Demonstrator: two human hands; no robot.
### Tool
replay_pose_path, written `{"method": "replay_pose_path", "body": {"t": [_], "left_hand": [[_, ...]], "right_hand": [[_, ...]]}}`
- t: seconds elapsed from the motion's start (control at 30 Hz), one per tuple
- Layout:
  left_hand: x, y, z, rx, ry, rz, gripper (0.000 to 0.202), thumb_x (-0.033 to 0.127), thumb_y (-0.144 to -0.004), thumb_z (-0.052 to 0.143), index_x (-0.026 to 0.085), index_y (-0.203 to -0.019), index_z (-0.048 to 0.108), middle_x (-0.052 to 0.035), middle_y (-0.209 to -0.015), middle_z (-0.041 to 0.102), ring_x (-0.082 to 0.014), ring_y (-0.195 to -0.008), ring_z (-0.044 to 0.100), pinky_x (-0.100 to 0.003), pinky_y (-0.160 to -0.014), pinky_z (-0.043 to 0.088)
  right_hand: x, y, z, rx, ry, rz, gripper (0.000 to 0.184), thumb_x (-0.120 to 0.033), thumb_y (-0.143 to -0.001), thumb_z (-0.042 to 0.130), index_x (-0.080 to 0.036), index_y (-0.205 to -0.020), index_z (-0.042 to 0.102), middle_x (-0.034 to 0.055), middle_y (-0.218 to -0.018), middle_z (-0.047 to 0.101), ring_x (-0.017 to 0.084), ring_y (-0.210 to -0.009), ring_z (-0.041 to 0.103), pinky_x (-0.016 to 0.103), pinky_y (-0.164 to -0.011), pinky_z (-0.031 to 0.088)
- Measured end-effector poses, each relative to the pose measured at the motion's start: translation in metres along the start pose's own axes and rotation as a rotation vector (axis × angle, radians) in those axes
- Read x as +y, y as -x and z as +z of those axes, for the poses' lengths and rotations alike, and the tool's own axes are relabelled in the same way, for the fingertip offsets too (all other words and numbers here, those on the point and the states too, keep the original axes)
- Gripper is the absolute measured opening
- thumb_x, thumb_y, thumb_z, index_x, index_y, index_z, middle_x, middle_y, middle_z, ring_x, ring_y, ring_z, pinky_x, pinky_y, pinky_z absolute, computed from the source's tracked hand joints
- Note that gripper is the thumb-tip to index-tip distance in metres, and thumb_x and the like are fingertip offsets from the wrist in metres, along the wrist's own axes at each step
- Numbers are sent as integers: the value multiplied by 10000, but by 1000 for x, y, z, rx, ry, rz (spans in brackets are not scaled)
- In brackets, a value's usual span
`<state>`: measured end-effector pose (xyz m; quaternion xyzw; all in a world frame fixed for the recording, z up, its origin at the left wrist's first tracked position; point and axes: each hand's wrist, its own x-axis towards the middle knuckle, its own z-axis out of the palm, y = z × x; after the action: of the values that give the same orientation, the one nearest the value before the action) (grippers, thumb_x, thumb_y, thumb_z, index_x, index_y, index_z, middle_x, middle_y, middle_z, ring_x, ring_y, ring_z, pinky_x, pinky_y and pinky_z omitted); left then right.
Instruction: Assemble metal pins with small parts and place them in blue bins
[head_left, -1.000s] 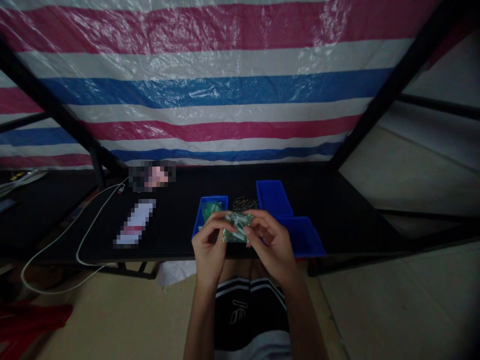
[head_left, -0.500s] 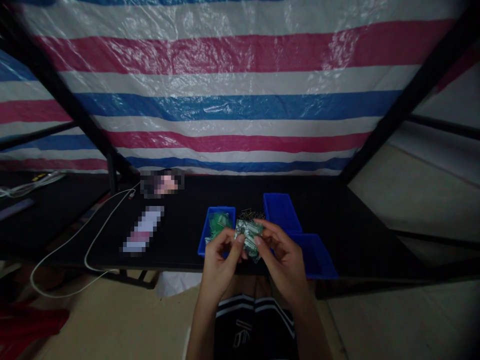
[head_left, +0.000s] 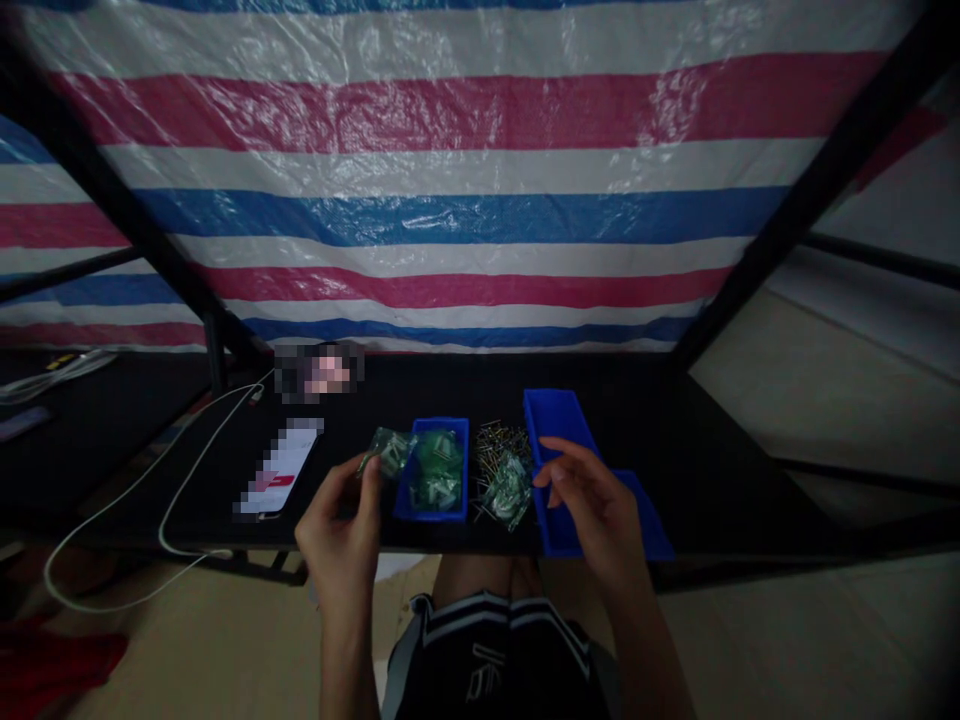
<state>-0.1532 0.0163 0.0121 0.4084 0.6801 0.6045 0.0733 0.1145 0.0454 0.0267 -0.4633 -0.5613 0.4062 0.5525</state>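
Observation:
My left hand [head_left: 341,515] pinches a small clear plastic packet [head_left: 391,452] with greenish-white pieces inside, held by the left edge of a blue bin [head_left: 463,470]. More such packets [head_left: 437,468] fill that bin. To its right, loose screws or nails [head_left: 499,445] lie in a heap, too fine to tell which. Another clear packet [head_left: 508,492] rests on the near side of this heap. My right hand [head_left: 589,500] is just right of that packet, fingers apart and holding nothing, over two more blue bins [head_left: 559,412], which it partly covers.
A phone [head_left: 289,465], partly blurred out, lies at the left of the black table [head_left: 360,405]. A white cable [head_left: 169,490] loops over the front edge. Behind the table hangs a striped plastic sheet [head_left: 480,210], between black frame bars [head_left: 810,190].
My hands have moved apart from the packet they both held. My left hand has gone left with a packet; my right hand is free, and a packet now shows on the metal heap.

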Motion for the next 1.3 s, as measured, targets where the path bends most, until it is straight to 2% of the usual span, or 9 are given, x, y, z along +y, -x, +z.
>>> {"method": "replay_pose_path", "body": {"t": [0.1,0.2,0.4,0.53,0.7,0.97,1.13,1.23,1.3], "left_hand": [[-8,-6,-4,-77,-18,-27,429,555,-920,709,177,-1102,800,-73,-891,814,-242,-792,761,-312,-710,575],[-11,-6,-1,-187,-110,22,403,550,-932,687,193,-1078,804,-72,-909,818,-245,-795,766,-313,-710,565],[-2,1,8,-94,-233,130,329,461,-974,641,189,-1095,780,-60,-900,792,-210,-746,727,-288,-689,516],[-1,2,15,-165,-315,125,268,359,-958,628,193,-1128,752,-17,-779,732,-177,-651,670,-267,-644,467],[-2,3,20,-277,-438,104,336,286,-931,611,220,-1250,693,8,-779,688,-171,-689,664,-256,-621,404],[2,4,19,-266,-441,132,358,257,-923,594,222,-1271,673,21,-760,639,-162,-684,627,-262,-629,390],[0,5,22,-373,-535,108,387,224,-909,615,238,-1292,668,12,-782,645,-169,-700,617,-267,-624,356],[3,6,22,-379,-543,92,365,250,-933,620,248,-1294,674,15,-777,647,-168,-696,621,-268,-614,339],[6,7,23,-334,-542,94,336,331,-952,641,240,-1272,690,13,-761,642,-182,-714,629,-272,-615,336]], "right_hand": [[2,-1,-2,-4,6,-3,285,-441,-1000,646,-287,-1220,741,20,-847,735,168,-700,637,301,-667,563],[2,-1,1,-23,-2,-5,275,-436,-1002,641,-284,-1206,745,21,-840,732,164,-690,630,304,-671,561],[0,-2,6,-52,8,3,276,-435,-994,642,-263,-1178,755,24,-817,733,161,-682,633,299,-667,554],[-1,-1,6,-44,14,10,274,-439,-993,638,-262,-1166,756,20,-810,736,157,-673,630,296,-660,552],[-2,-1,4,-59,23,18,278,-452,-994,638,-270,-1169,755,20,-825,742,157,-691,640,290,-661,555],[-3,-1,5,-44,44,36,297,-487,-991,630,-267,-1146,756,19,-819,744,173,-714,664,305,-669,549],[5,-1,6,-34,259,-37,274,-439,-996,619,-269,-1174,740,22,-876,767,210,-823,710,392,-830,544],[11,-2,10,-32,478,-188,231,-349,-963,660,-275,-1168,736,14,-896,776,237,-889,717,484,-973,494],[15,-1,13,-36,616,-280,218,-297,-946,681,-288,-1159,727,-1,-919,782,252,-962,714,557,-1092,408]]}}
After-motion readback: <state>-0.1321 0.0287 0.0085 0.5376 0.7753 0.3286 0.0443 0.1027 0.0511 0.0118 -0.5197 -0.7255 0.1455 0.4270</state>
